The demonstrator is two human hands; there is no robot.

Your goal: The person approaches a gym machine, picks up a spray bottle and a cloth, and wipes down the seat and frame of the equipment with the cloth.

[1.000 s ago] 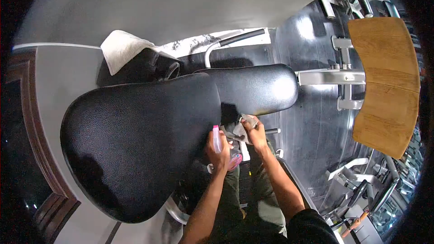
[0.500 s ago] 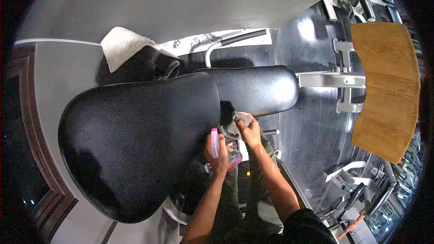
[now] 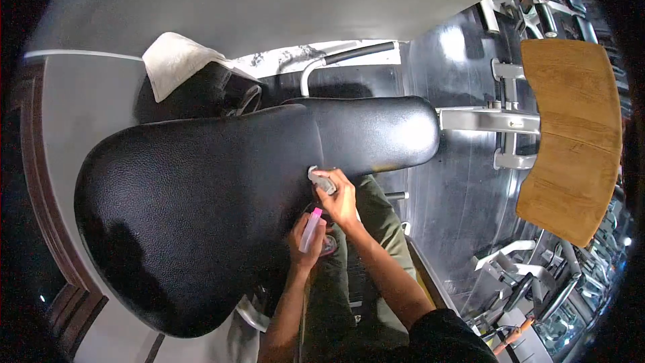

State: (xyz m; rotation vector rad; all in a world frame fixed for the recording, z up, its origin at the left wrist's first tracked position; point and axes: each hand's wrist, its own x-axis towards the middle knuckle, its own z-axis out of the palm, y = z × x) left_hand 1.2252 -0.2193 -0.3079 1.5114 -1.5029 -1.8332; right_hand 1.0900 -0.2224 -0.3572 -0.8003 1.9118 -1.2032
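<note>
My left hand (image 3: 305,242) is closed around a spray bottle (image 3: 311,230) with a pink and pale head, partly hidden by the fingers. My right hand (image 3: 342,202) grips a bunched grey cloth (image 3: 325,184) just above the bottle. The cloth is at the near edge of a large black padded backrest (image 3: 201,208), close to where it meets the black seat pad (image 3: 376,131).
A white towel (image 3: 176,64) hangs over something dark beyond the backrest. A bar with a black grip (image 3: 359,52) rises behind the seat. To the right are a brown board (image 3: 571,134), a silver frame (image 3: 487,121) and other gym machines.
My right hand has moved left with the cloth, onto the backrest's near edge. My left hand has shifted slightly down and left, and the bottle is tilted more.
</note>
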